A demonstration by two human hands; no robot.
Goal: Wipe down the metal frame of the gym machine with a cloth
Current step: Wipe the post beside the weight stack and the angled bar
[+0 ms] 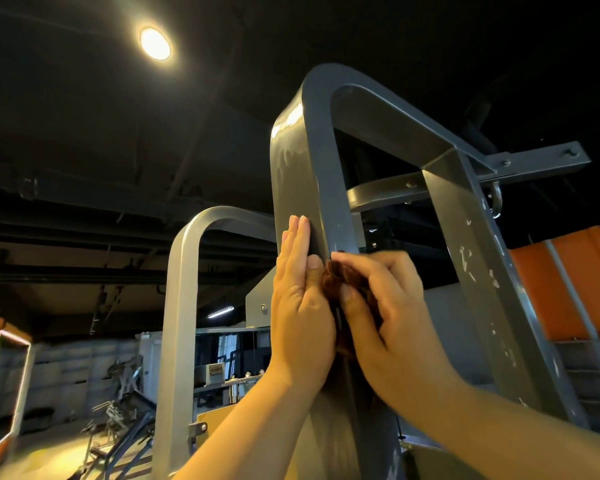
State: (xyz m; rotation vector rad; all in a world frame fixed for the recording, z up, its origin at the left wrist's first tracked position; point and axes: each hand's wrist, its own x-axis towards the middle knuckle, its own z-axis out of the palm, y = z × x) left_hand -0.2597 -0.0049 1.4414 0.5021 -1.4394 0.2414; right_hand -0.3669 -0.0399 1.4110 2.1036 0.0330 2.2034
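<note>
Brown cloth (pixel 343 282) is sitting bunched in the right hand (pixel 385 306), fingers curling round it, pressing it against the grey upright of the metal frame (pixel 291 174). Left hand (pixel 300 292) is lying flat on the post, fingers straight, steadying. Best kept to firm, overlapping strokes, working up toward the curved top. Paint is looking glossy there, chipped on the far post (pixel 478 258).
</note>
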